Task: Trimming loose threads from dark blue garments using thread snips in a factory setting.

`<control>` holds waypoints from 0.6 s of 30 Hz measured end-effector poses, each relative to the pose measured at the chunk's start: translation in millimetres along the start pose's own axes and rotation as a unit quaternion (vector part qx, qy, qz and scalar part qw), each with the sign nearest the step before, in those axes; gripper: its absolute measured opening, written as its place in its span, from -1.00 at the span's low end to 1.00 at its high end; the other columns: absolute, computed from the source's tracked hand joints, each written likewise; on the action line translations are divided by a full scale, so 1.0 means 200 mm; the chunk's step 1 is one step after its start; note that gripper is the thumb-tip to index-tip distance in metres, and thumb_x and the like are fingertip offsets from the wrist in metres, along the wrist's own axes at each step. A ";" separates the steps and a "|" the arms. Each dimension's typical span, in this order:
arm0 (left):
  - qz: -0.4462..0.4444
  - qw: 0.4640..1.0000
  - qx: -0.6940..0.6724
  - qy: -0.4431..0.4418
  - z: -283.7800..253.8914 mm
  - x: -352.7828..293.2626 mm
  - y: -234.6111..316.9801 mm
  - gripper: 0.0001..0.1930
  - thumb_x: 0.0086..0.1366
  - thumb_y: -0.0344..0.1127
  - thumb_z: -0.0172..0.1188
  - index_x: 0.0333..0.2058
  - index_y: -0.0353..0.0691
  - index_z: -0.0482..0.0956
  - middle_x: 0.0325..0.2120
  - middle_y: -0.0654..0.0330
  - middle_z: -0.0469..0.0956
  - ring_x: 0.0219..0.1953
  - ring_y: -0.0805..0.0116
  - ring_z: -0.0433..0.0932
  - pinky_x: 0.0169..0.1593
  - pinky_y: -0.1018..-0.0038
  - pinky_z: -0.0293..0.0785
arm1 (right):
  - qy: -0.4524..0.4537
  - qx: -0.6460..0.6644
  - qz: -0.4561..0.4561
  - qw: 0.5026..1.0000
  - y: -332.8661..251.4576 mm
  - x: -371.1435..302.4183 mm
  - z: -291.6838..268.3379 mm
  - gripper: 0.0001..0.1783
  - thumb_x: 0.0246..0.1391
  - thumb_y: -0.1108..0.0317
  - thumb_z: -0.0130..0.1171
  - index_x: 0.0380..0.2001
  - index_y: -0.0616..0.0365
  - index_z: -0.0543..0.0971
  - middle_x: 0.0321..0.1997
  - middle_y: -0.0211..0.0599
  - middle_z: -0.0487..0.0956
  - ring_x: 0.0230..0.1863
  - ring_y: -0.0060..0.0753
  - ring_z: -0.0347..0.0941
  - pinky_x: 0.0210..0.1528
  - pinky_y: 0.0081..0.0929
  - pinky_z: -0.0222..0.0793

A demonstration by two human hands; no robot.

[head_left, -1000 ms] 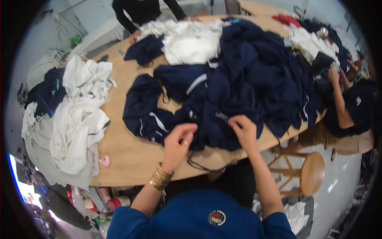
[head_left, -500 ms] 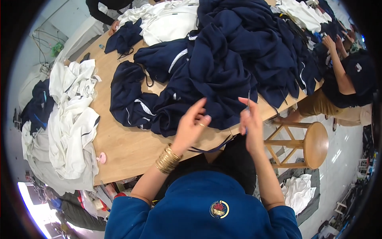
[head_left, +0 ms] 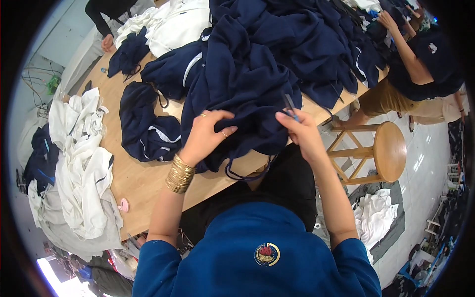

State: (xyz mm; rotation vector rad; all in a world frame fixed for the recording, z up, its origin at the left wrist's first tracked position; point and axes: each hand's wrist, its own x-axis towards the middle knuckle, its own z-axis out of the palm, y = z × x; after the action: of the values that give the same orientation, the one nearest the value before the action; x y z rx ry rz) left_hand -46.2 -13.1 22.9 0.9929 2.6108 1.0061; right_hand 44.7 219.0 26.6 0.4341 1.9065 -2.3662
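I see left hand (head_left: pixel 204 135), fingers apart, at navy garment (head_left: pixel 247 74); right hand (head_left: pixel 303 128), fingers clamped on snips (head_left: pixel 289 103); round emblem (head_left: pixel 267 254) on blue shirt (head_left: pixel 237 227), unreadable.

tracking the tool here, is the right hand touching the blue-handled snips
Touching: the head view shows the right hand gripping the snips, whose blades stick out beyond it.

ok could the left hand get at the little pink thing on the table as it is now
Probably yes: the left hand seems to have bare tabletop between its wrist and the pink thing, and the white cloth alongside doesn't cover it.
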 end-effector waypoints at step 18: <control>0.006 0.977 -0.150 0.152 -0.10 -0.05 0.30 -0.81 0.31 -0.31 0.03 -0.29 -0.34 0.51 -0.47 0.35 0.48 -0.35 0.54 0.44 -0.18 0.62 0.34 | 0.110 0.066 -0.036 0.991 -0.07 0.08 -0.25 -0.83 -0.05 0.22 0.26 -0.56 0.04 0.55 -0.57 -0.71 0.43 -0.55 -0.83 0.26 -0.51 -0.79 0.08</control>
State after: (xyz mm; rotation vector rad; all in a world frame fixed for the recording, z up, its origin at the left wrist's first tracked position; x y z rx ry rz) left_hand -14.3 2.5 76.8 0.8378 2.5667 1.6109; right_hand 34.6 272.9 25.6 0.6734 1.8844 -2.5989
